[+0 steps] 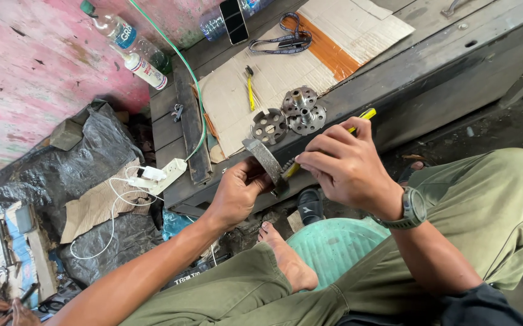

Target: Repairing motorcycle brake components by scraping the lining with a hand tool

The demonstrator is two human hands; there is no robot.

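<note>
Now working a yellow-handled screwdriver point(334, 136), gripped in right hand point(349, 169), against metal ring point(265, 160) clasped by left hand point(237, 192); probably needing steady, controlled leverage.

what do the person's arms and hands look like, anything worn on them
Both forearms are bare, with no gloves on either hand. The right hand has a grey-green wristwatch with a round case; a dark sleeve shows higher up that arm. The left hand and wrist wear nothing.
</note>
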